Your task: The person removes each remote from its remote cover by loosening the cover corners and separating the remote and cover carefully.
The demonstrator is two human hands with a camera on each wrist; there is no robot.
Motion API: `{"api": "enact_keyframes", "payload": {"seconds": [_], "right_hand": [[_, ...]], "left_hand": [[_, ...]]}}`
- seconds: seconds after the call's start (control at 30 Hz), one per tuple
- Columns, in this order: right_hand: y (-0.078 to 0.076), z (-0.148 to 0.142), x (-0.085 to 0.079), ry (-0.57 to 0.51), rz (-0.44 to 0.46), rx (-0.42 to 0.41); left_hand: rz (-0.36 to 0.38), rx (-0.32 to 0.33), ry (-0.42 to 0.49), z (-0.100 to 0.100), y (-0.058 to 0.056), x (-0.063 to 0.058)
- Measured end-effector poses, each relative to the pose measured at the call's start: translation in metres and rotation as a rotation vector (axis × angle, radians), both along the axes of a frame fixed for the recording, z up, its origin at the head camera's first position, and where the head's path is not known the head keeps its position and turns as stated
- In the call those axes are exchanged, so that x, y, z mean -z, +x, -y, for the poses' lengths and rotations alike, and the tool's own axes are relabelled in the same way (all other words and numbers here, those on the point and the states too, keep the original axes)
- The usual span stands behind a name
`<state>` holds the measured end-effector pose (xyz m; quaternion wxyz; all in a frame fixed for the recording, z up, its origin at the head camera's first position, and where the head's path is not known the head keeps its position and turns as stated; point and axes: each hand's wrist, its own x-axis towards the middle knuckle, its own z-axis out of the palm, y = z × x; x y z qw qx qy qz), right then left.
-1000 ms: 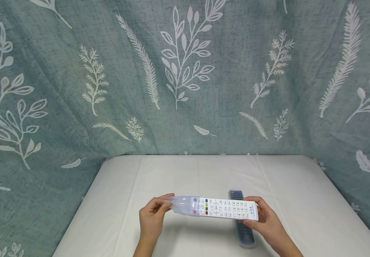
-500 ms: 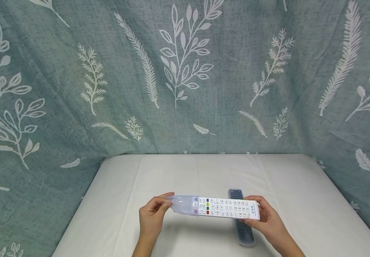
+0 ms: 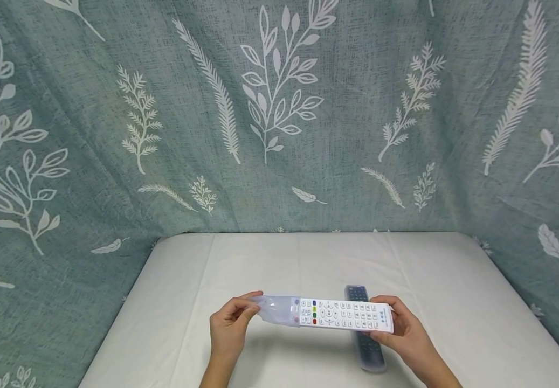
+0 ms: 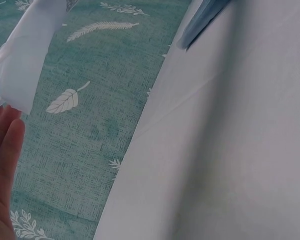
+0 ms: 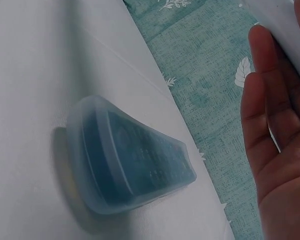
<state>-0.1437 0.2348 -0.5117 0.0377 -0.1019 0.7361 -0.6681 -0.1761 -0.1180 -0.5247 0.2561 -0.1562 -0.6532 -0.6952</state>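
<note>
Pinching the closed-up, narrow end of a clear sleeve [image 3: 275,311] between thumb and fingertips, the left hand [image 3: 229,326] is at the left of the white remote [image 3: 344,314]. The right hand [image 3: 402,330] grips the remote's right end, thumb at its lower edge and the other fingers reaching behind its upper corner. In the right wrist view, two fingers [image 5: 254,102] of that hand stand fairly straight beside the remote's pale body; how tightly they press cannot be told.

Between the two hands, the white remote lies sideways, its button face showing and its left end inside the sleeve. Just right of the sleeve's mouth, a column of blue, yellow, green and red buttons crosses the remote; blue lettering near its right end is too small to read.

Below the white remote's right half is a dark remote [image 3: 371,353] in a translucent cover, slanting away so that its ends show above and below the white one, which hides its middle. It rests on a white cloth [image 3: 250,258], where a soft shadow falls beneath the white remote. Farther out, behind and to both sides of the white remote, hangs a green curtain [image 3: 187,108] printed with pale leaves and sprigs.
</note>
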Motion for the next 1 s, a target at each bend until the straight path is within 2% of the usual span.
{"api": "enact_keyframes", "payload": {"seconds": [0.33, 0.47, 0.57, 0.77, 1.0], "right_hand": [[0.001, -0.004, 0.003, -0.026, -0.015, -0.007], [0.003, -0.015, 0.003, 0.007, 0.002, 0.093], [0.005, -0.022, 0.004, 0.022, 0.015, 0.163], [0.002, -0.019, 0.006, -0.001, 0.053, 0.129], [0.001, -0.017, 0.006, 0.019, 0.031, 0.165]], "left_hand": [[0.033, -0.015, -0.005, 0.008, 0.002, 0.002], [0.011, -0.067, 0.038, 0.017, 0.001, 0.002], [0.021, -0.086, 0.054, 0.020, 0.000, 0.002], [0.095, -0.102, 0.040, 0.018, 0.001, 0.003], [0.100, -0.091, 0.052, 0.018, 0.000, 0.006]]}}
